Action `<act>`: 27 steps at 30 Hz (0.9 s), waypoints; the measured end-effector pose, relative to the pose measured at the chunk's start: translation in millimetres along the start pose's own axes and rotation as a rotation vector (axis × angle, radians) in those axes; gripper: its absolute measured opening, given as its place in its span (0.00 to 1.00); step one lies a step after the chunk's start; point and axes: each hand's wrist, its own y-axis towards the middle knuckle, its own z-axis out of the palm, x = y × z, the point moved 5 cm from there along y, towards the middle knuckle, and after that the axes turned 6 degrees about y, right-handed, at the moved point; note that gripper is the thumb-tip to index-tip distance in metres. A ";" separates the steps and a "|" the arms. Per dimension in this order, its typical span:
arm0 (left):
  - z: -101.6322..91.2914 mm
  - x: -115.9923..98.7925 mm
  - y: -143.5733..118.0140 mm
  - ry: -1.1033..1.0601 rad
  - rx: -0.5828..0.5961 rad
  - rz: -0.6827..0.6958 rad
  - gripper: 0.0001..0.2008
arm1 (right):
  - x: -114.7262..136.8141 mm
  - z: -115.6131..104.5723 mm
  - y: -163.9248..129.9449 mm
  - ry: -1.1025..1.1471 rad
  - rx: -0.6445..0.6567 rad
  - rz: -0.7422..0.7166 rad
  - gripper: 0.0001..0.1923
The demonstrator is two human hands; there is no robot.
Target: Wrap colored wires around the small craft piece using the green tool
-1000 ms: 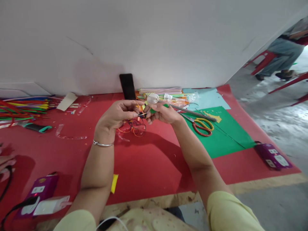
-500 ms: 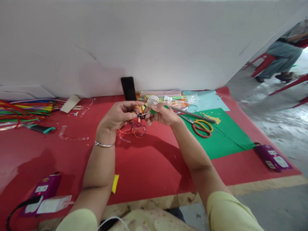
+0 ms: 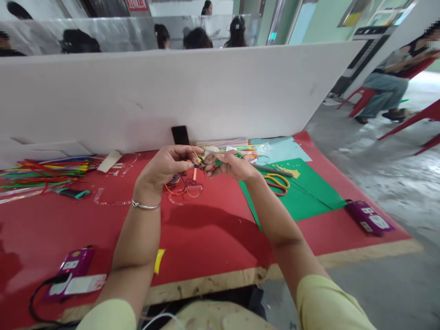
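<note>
Both hands were up over the red mat (image 3: 213, 238), fingertips nearly meeting. Left hand (image 3: 167, 166) and right hand (image 3: 231, 166) each pinched shut on the same small dark piece (image 3: 201, 166), caught right between them, with thin bright strands running through it. Too small to tell what the piece was.

Key relation: the piece sat between the two pinches, strand axis roughly left to right from thumb to thumb. Neither hand was clearly nearer; both were on it. The loose tangle of cords (image 3: 187, 188) hung down from the pinch toward the mat, on the left hand's side and just under it, orange and dark loops touching the mat.

Around it: scissors (image 3: 277, 182) on the green sheet (image 3: 302, 197), just beyond the right wrist, handles toward the person. Bundle of coloured sticks (image 3: 41, 172) well off to the left. Phone (image 3: 180, 135) leaned against the white board (image 3: 206, 96) straight behind the hands. Purple box (image 3: 369, 219) at the right end of the mat, another purple box (image 3: 74, 265) near the left elbow with a cable. Bangle (image 3: 146, 206) on the left wrist
</note>
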 end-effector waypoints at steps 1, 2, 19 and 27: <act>2.9 -6.1 -0.1 0.006 0.011 0.010 0.20 | 4.4 1.6 -4.2 -0.029 -0.018 -0.019 0.21; 5.9 -11.8 -0.2 0.016 0.020 0.018 0.20 | 8.7 2.9 -8.7 -0.062 -0.044 -0.039 0.22; 22.4 -22.8 -30.0 0.004 -0.448 0.140 0.18 | 40.1 67.5 -42.5 -0.659 -0.302 -0.544 0.27; 9.1 1.6 -24.2 0.014 -0.557 0.144 0.17 | 23.8 64.5 -26.8 -0.936 -0.319 -0.727 0.24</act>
